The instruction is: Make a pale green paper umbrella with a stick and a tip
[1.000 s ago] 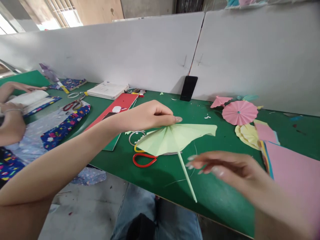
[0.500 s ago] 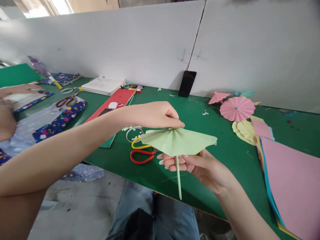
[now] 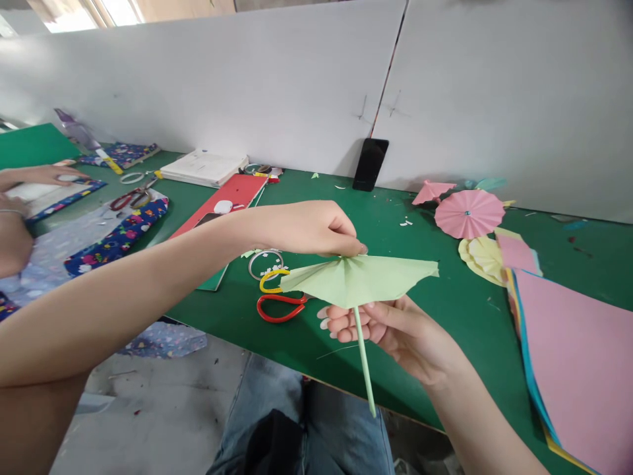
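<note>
1. The right hand sits under the canopy of the green paper umbrella, palm up, fingers half curled. The thin stick passes in front of those fingers and slants down past them; the thumb tip is right at its top. I cannot tell whether they clamp it.
2. Just above, the left hand has thumb and finger closed in a pinch on the gathered peak of the canopy, so the umbrella hangs between both sets of fingers, over the green table.
3. Just left of the right fingertips lie scissors with one red and one yellow handle, the blades mostly hidden by the canopy.
4. Left of the canopy, below the left wrist, is a ring with small white scraps inside it.
5. Well right of the fingers lies a stack of coloured paper, pink on top, with a yellow paper flower at its far corner.
6. Beyond that flower stands a pink pleated paper disc.
7. Past the left fingers, a phone leans on the white partition.
8. Far left of the fingers, another person's hand rests on a floral-edged piece.
</note>
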The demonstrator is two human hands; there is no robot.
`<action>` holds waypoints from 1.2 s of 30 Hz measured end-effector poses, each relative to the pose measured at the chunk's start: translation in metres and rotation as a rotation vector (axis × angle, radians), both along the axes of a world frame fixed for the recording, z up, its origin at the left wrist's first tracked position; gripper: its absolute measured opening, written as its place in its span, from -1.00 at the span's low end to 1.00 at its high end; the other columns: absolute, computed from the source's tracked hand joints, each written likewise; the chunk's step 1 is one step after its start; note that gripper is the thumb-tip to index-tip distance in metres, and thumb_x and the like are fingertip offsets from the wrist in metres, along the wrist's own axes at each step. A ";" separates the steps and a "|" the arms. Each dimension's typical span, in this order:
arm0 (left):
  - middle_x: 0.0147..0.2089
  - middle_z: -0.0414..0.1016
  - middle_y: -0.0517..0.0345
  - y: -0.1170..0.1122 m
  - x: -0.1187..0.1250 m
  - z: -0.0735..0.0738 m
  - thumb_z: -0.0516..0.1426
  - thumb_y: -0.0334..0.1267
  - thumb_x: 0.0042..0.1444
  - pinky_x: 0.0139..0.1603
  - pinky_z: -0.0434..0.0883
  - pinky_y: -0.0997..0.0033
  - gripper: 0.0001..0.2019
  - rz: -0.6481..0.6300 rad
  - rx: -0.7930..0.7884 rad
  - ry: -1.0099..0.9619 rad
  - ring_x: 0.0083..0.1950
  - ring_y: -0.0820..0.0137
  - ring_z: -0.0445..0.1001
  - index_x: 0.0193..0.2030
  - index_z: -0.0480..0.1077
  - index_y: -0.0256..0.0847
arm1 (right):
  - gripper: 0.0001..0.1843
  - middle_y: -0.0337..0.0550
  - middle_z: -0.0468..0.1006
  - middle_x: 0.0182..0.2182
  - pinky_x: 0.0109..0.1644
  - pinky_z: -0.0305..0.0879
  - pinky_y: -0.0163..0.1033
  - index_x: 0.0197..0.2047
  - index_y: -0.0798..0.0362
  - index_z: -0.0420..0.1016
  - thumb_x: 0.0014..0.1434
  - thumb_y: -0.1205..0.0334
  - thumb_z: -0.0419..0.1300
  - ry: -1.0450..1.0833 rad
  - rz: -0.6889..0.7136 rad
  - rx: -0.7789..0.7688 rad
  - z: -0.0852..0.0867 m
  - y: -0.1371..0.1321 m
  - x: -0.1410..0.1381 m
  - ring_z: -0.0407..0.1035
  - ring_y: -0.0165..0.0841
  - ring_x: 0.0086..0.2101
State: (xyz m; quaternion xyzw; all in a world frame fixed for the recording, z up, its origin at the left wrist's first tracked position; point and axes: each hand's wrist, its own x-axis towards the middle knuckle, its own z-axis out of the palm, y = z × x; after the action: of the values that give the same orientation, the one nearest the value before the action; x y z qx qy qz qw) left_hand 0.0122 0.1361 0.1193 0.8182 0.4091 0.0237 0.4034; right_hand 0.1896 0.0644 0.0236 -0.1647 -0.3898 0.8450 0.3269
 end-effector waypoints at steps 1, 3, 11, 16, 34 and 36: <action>-0.60 -0.07 0.28 0.000 0.000 0.000 0.03 -0.11 0.12 -0.65 -0.12 0.42 -0.62 0.000 0.001 -0.002 -0.62 0.51 -0.09 -0.65 0.06 -0.17 | -0.77 -0.11 0.65 -0.22 -0.12 0.45 -0.37 -0.20 0.09 0.62 0.26 0.26 0.11 -0.002 -0.006 0.001 0.000 0.000 0.000 0.55 -0.42 -0.24; -0.60 -0.09 0.28 -0.001 0.001 0.001 0.04 -0.11 0.11 -0.65 -0.13 0.41 -0.61 -0.001 0.008 -0.009 -0.62 0.51 -0.10 -0.66 0.06 -0.17 | -0.79 -0.12 0.66 -0.24 -0.13 0.46 -0.36 -0.21 0.09 0.62 0.24 0.25 0.15 -0.007 -0.023 0.008 0.000 -0.001 0.000 0.55 -0.40 -0.24; -0.60 -0.05 0.28 -0.003 0.004 0.005 0.05 -0.10 0.15 -0.64 -0.13 0.44 -0.60 -0.014 0.000 -0.042 -0.61 0.54 -0.10 -0.66 0.12 -0.19 | -0.78 -0.16 0.66 -0.24 -0.11 0.44 -0.37 -0.23 0.06 0.63 0.25 0.23 0.14 0.004 0.004 0.122 0.001 -0.003 0.001 0.54 -0.42 -0.23; -0.61 -0.07 0.29 -0.005 0.002 0.009 0.08 -0.16 0.14 -0.61 -0.15 0.42 -0.60 0.008 -0.015 -0.056 -0.61 0.56 -0.11 -0.67 0.11 -0.21 | -0.75 -0.14 0.65 -0.23 -0.12 0.43 -0.37 -0.21 0.08 0.62 0.28 0.23 0.10 -0.009 0.000 0.150 -0.002 -0.007 0.002 0.54 -0.42 -0.23; -0.61 -0.14 0.30 -0.012 0.011 0.004 0.06 -0.15 0.16 -0.59 -0.15 0.37 -0.56 -0.160 -0.184 -0.134 -0.61 0.53 -0.16 -0.69 0.04 -0.19 | -0.57 0.00 0.61 -0.14 -0.04 0.38 -0.16 -0.10 0.08 0.58 0.15 -0.07 0.18 0.218 0.228 0.075 -0.028 -0.011 -0.003 0.51 -0.25 -0.14; -0.61 -0.15 0.30 -0.013 0.013 0.004 0.07 -0.16 0.15 -0.59 -0.15 0.36 -0.54 -0.171 -0.224 -0.124 -0.61 0.52 -0.16 -0.70 0.02 -0.19 | -0.59 -0.06 0.64 -0.26 -0.10 0.41 -0.22 -0.20 0.07 0.60 0.11 -0.09 0.20 0.253 0.281 0.001 -0.034 -0.012 -0.010 0.54 -0.29 -0.24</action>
State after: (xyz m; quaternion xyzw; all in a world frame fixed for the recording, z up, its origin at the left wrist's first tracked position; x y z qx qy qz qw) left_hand 0.0256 0.1233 0.1236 0.7969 0.3124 -0.0062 0.5171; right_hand 0.1794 0.0522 -0.0100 -0.0011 -0.3652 0.8961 0.2522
